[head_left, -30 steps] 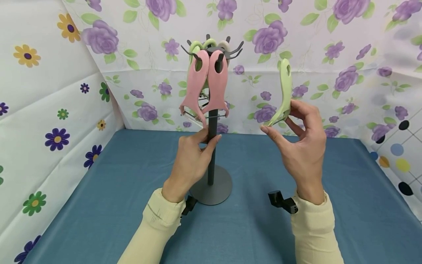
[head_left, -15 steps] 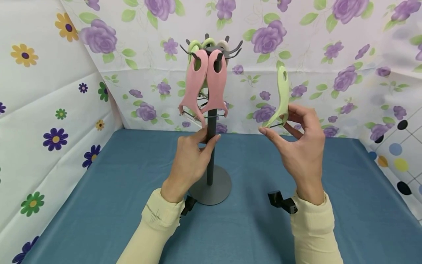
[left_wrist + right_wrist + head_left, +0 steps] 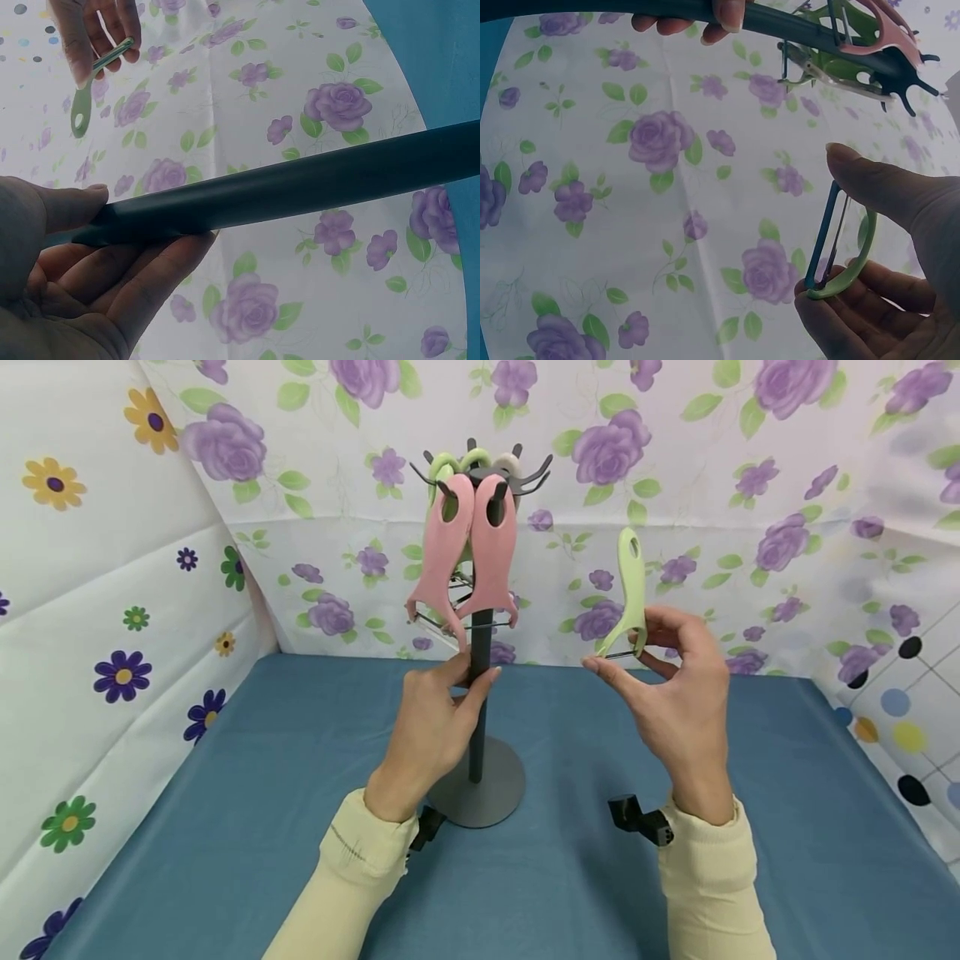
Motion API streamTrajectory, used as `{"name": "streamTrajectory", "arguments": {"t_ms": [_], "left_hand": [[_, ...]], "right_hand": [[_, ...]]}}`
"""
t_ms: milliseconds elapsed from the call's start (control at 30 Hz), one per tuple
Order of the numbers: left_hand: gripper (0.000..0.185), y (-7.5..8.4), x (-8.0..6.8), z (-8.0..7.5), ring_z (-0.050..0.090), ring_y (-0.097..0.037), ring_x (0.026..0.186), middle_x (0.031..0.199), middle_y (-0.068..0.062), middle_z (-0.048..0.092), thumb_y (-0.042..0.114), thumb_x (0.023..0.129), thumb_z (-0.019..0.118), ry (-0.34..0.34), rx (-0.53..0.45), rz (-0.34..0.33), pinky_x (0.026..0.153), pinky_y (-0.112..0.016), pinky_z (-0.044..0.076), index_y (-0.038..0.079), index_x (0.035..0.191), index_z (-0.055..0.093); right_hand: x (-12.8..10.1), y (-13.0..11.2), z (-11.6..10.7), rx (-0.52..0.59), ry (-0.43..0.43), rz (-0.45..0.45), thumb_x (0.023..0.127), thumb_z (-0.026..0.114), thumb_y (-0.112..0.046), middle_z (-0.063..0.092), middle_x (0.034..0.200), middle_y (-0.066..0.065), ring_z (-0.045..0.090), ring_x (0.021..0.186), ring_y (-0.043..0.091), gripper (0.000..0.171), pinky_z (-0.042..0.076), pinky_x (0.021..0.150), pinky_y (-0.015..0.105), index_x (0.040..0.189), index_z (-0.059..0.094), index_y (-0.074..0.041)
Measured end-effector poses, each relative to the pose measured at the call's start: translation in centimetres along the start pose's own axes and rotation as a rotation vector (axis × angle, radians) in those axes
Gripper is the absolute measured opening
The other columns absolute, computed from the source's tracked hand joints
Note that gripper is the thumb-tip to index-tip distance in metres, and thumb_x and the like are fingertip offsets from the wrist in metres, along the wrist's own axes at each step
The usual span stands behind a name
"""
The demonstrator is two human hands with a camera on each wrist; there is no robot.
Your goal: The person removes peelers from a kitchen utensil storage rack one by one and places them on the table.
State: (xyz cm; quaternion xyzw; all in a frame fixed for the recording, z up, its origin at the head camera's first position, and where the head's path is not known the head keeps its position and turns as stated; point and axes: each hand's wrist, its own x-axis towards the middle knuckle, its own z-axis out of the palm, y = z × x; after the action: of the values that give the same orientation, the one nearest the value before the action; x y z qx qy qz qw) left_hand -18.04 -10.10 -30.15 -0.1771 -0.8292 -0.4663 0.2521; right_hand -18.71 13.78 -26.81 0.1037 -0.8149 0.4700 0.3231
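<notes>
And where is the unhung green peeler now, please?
In the head view, the green peeler is right of the stand, pinched handle-up by the right hand.

The green peeler [image 3: 632, 581] looks smooth plastic (blade [image 3: 621, 655] metallic), the stand [image 3: 477, 752] matt, the blue cover [image 3: 300, 735] cloth.

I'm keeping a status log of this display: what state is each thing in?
Dark hook stand: upright on the blue tablecloth
Two pink Y-peelers: hanging, blade ends down
Rear green peelers: hanging, partly hidden
Pale peeler: hanging, mostly hidden
Held green Y-peeler: off the stand, handle up
Left hand: gripping the stand
Right hand: holding that green Y-peeler
</notes>
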Motion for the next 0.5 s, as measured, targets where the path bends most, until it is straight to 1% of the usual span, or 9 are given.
{"name": "streamTrajectory", "arguments": {"t_ms": [133, 300, 400, 500], "left_hand": [[0.020, 0.1, 0.0, -0.1, 0.076, -0.018, 0.082, 0.090, -0.008, 0.078, 0.021, 0.102, 0.066, -0.010, -0.012, -0.021, 0.073, -0.032, 0.065, 0.005, 0.111, 0.074], [0.021, 0.0, 0.1, -0.1, 0.075, -0.019, 0.079, 0.088, -0.010, 0.078, 0.020, 0.102, 0.066, -0.003, -0.013, -0.008, 0.068, -0.032, 0.065, 0.005, 0.114, 0.074], [0.020, -0.1, 0.0, 0.0, 0.075, -0.018, 0.076, 0.088, -0.010, 0.077, 0.020, 0.102, 0.065, -0.003, -0.004, -0.001, 0.065, -0.031, 0.064, 0.005, 0.114, 0.074], [0.020, -0.1, 0.0, 0.0, 0.075, -0.017, 0.076, 0.088, -0.010, 0.078, 0.019, 0.103, 0.065, -0.006, 0.001, -0.003, 0.065, -0.030, 0.064, 0.005, 0.114, 0.074]], "right_hand": [[0.1, 0.3, 0.1, -0.022, -0.006, 0.022, 0.077, 0.092, -0.027, 0.064, 0.116, 0.002, 0.060, 0.104, 0.006, 0.062, 0.057, 0.093, 0.019, 0.130, 0.065, -0.013], [0.3, 0.8, 0.3, -0.041, -0.018, 0.042, 0.077, 0.092, -0.029, 0.064, 0.113, 0.002, 0.060, 0.104, 0.006, 0.061, 0.059, 0.095, 0.030, 0.130, 0.065, -0.013], [0.4, 1.1, 0.3, -0.055, -0.027, 0.050, 0.077, 0.092, -0.029, 0.064, 0.113, 0.003, 0.059, 0.103, 0.006, 0.061, 0.060, 0.095, 0.033, 0.129, 0.064, -0.012], [0.4, 1.3, 0.3, -0.060, -0.036, 0.061, 0.078, 0.092, -0.029, 0.063, 0.114, 0.004, 0.059, 0.104, 0.008, 0.061, 0.060, 0.096, 0.037, 0.129, 0.064, -0.011]]}}
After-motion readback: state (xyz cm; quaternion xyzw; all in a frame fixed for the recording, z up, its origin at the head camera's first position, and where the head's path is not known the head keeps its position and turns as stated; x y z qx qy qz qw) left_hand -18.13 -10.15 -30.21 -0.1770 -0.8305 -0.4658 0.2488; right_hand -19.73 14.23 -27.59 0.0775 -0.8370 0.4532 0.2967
